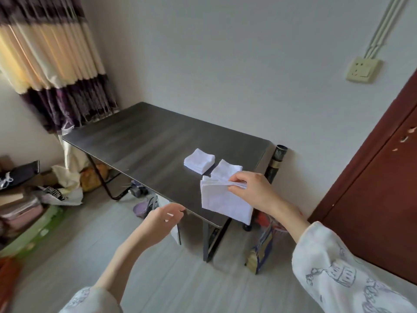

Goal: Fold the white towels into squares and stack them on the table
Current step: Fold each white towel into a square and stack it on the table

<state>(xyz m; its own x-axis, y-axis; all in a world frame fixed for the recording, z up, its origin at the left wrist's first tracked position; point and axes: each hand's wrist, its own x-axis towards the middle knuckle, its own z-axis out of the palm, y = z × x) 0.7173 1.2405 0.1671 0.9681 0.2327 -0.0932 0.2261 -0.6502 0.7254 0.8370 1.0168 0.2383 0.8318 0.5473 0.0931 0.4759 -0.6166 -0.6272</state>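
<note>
Nearest the camera, the left hand hovers with fingers loosely spread and holds nothing, just off the near edge of the counter; it seems poised to catch the cloth's free corner. Beyond it, the right hand has its grip pinched narrow on the folded top edge of a white towel, whose layers fan out at the fingertips. The towel hangs below that pinch, draping over the counter's near right corner, probably lifted so gravity straightens it for another fold. Farther back, a half-folded towel lies flat just behind the held one. Just beside it, farther still, sits a stack of folded squares, set clear of the working edge.
</note>
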